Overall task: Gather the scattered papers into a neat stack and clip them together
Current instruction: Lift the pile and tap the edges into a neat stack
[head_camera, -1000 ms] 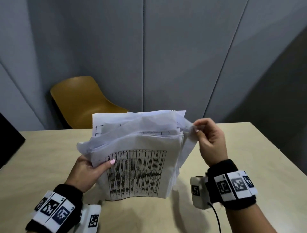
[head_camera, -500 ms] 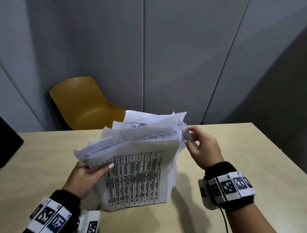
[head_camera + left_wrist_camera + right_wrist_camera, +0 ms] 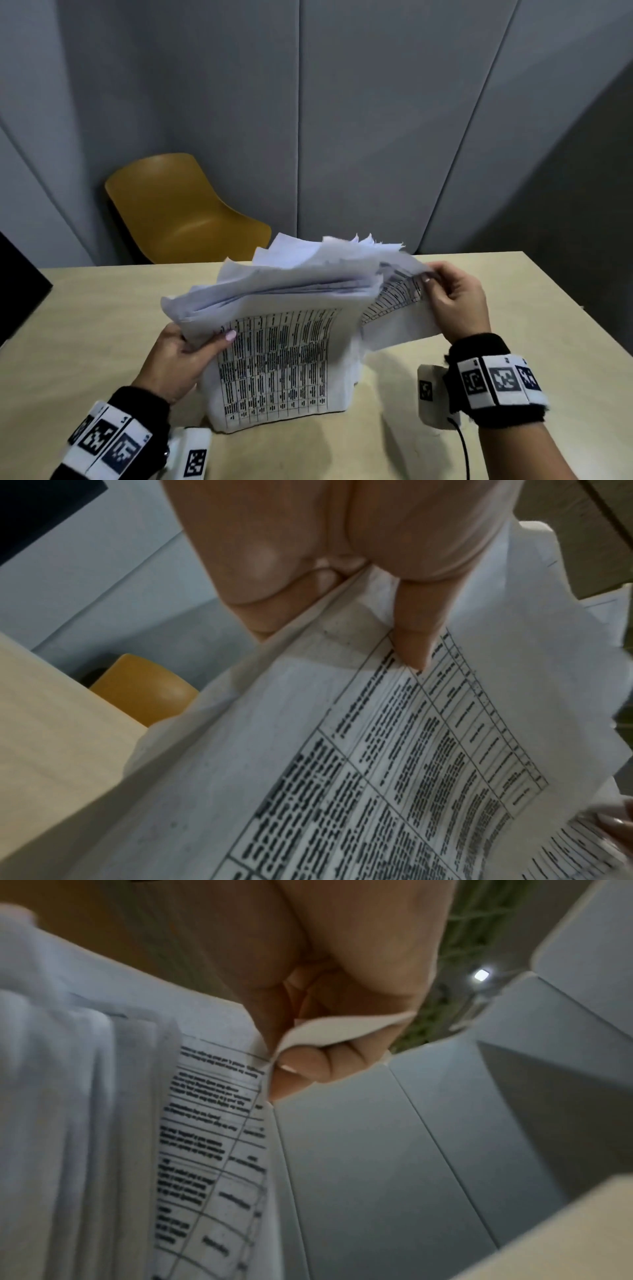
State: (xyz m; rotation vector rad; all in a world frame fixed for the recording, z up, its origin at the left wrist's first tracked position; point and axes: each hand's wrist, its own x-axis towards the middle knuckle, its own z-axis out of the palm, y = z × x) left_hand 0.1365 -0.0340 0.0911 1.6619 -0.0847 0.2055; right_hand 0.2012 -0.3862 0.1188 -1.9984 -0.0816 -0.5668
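The stack of papers (image 3: 274,346) was stood on its lower edge on the table (image 3: 102,308), its upper edges fanned and uneven. Its left side was gripped by the left hand (image 3: 181,359), the thumb (image 3: 414,639) pressed flat on the printed front sheet with the fingers hidden behind. A single printed sheet (image 3: 394,315) was pinched at its top corner between thumb and curled fingers of the right hand (image 3: 455,301) and held out to the right of the pile. That thin corner could be torn or creased if pulled too hard, and the loosely fanned sheets could be spilled if the left grip slackened. No clip was visible in any view.
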